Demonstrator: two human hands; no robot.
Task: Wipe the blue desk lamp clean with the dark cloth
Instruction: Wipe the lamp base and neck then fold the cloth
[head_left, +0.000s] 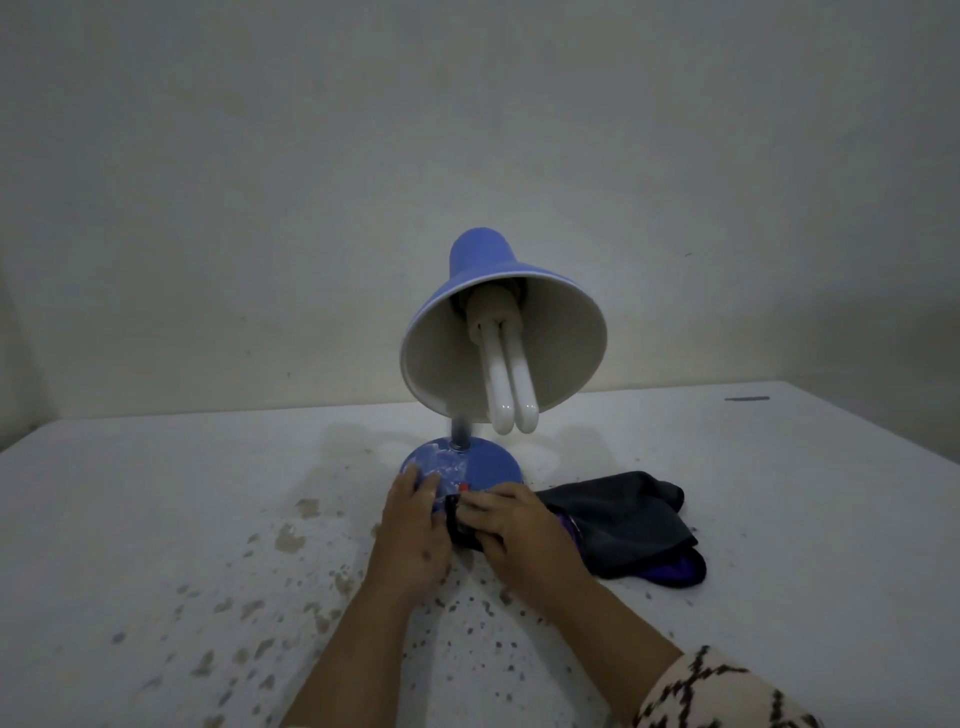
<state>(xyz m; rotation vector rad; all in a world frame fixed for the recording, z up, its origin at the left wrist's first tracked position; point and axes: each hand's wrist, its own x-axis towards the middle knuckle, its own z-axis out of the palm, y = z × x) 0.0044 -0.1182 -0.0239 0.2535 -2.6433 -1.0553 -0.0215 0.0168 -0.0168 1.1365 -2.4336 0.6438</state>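
Two hands at lamp (498, 338) base (488, 465), mid-table (156, 519). Left hand (410, 525) rests on base's near-left side, fingers fairly straight, gripping nothing. Right hand (519, 530) presses bunched end of cloth (618, 514) against base's front edge, fingers curled over fabric. Rest of cloth trails right on table, purple patch showing at its near edge. White smears on base's left half; red switch (463, 487) just above right fingers. Shade tilted toward camera, twin-tube bulb (506, 379) hanging out. Patterned sleeve (727, 691) on right forearm. Tabletop stained, speckled.
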